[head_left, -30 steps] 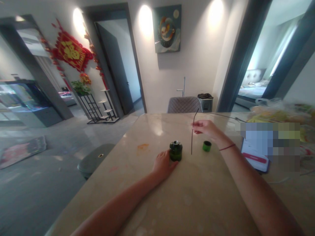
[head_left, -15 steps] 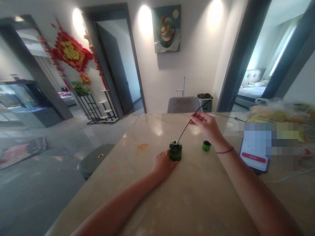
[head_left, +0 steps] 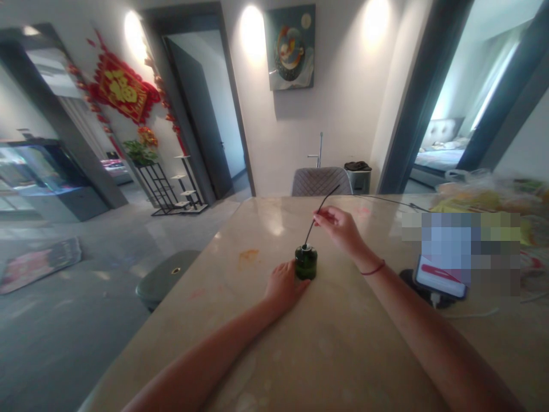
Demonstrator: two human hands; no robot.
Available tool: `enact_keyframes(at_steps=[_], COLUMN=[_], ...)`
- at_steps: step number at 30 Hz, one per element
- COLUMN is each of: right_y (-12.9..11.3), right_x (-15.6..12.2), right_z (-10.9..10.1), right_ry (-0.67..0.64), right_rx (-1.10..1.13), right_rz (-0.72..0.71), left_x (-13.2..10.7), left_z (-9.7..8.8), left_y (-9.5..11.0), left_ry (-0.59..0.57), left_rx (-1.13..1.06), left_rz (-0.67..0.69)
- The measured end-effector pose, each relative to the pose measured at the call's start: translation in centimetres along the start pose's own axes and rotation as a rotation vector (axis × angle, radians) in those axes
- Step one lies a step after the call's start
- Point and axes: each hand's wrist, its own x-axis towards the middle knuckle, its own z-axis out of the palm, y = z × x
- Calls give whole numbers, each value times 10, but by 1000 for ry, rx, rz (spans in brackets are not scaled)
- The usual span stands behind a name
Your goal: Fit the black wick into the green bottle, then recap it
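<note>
A dark green glass bottle (head_left: 306, 262) stands on the marble tabletop with a small opening at its top. My left hand (head_left: 284, 286) rests on the table, its fingers against the bottle's lower left side. My right hand (head_left: 337, 229) is just up and to the right of the bottle, pinching a thin dark reed (head_left: 325, 202). The reed slants down, and its lower end is at the bottle's neck. A small green cap no longer shows; my right forearm covers the spot where it stood.
The pale marble table (head_left: 240, 229) has an orange stain left of the bottle. To the right lie a phone (head_left: 440, 277) on a dark round base with a cable and a thin dark wire (head_left: 386, 201). A plastic bag (head_left: 472, 197) sits beyond, partly pixelated. A grey chair (head_left: 321, 182) stands past the far edge.
My right hand has moved left, and the reed has gone from upright beside the bottle to slanting with its end at the neck. The green cap has dropped out of sight behind my forearm.
</note>
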Motion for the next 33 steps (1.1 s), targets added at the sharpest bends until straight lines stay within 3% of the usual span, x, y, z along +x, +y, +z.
enact_keyframes(at_steps=[11, 20, 33], right_y=[26, 37, 51], right_x=[-7, -9, -5], right_z=[18, 21, 11], right_ry=[-56, -115, -166], right_rx=[-165, -184, -270], right_rz=[139, 192, 120], left_x=[0, 0, -1], left_z=[1, 1, 0], left_y=[-1, -1, -1], left_ry=[20, 17, 14], left_rx=[-2, 8, -16], left_rz=[20, 24, 18])
